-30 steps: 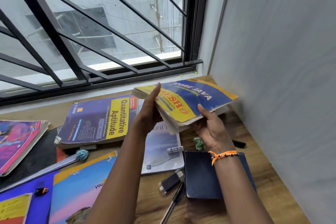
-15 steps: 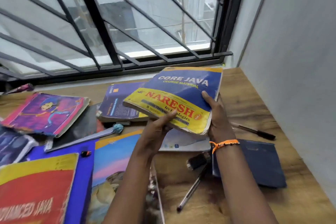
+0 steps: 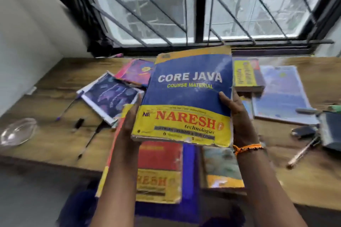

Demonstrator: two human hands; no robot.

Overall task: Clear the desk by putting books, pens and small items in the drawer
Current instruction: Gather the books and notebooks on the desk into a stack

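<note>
head view | our left hand (image 3: 129, 125) and right hand (image 3: 238, 123) each grip a side edge of the blue-and-yellow Core Java paperback book (image 3: 186, 97), raised above the wooden table (image 3: 55, 134) | progress: early, we judge; several books and a black pen (image 3: 88, 142) left; drawer unseen

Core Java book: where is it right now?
Centre of the head view, the Core Java book is held above the desk between left hand and right hand, over a red-and-yellow book.
</note>
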